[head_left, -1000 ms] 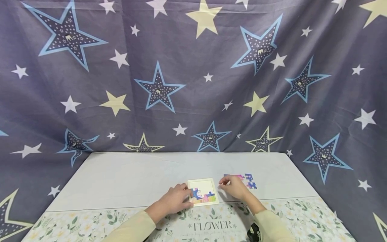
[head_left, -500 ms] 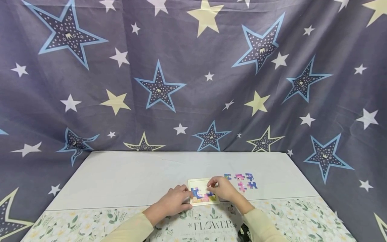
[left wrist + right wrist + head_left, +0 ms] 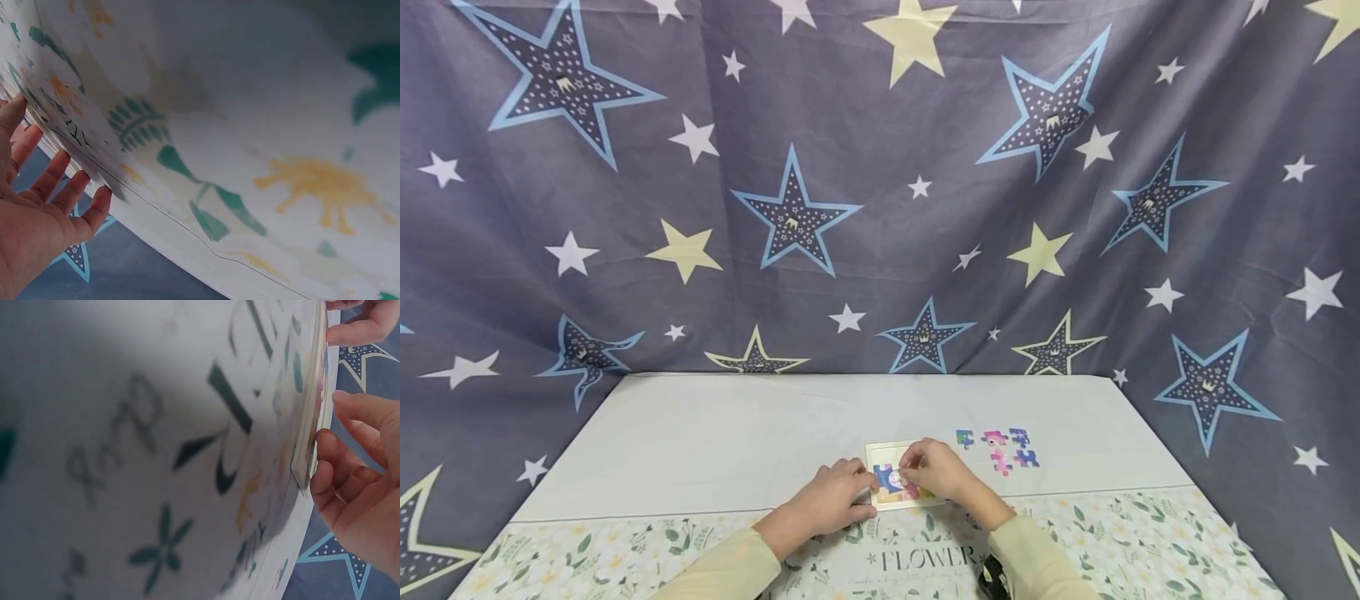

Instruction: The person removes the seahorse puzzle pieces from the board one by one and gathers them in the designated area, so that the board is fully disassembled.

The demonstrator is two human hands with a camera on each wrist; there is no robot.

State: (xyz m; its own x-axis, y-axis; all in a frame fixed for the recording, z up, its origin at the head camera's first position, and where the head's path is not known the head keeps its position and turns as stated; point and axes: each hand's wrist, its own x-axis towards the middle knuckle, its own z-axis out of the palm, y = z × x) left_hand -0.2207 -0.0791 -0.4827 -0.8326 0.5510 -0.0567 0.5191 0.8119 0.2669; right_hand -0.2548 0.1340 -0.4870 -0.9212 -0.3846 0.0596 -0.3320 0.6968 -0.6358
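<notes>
A shallow cream puzzle tray [image 3: 891, 447] lies on the table, its lower part filled with joined blue, pink and yellow pieces [image 3: 886, 477]. My left hand [image 3: 838, 497] rests at the tray's left side, index finger over the edge and thumb by the near corner. Its fingers look spread and slightly bent in the left wrist view. Over the middle of the tray, my right hand [image 3: 942, 472] pinches a small light puzzle piece [image 3: 895, 477], mostly hidden by the fingertips. The right wrist view shows that hand [image 3: 365, 465] low beside the tray rim [image 3: 304, 459].
Several loose puzzle pieces [image 3: 1000, 461] lie right of the tray, blue and pink. A flowered cloth [image 3: 647, 550] with the word FLOWER covers the near table; the far part is white [image 3: 737, 442]. A star-patterned curtain [image 3: 850, 108] hangs behind.
My right hand has moved left from beside the loose pieces to over the tray, uncovering those pieces. The left hand has stayed at the tray's left side.
</notes>
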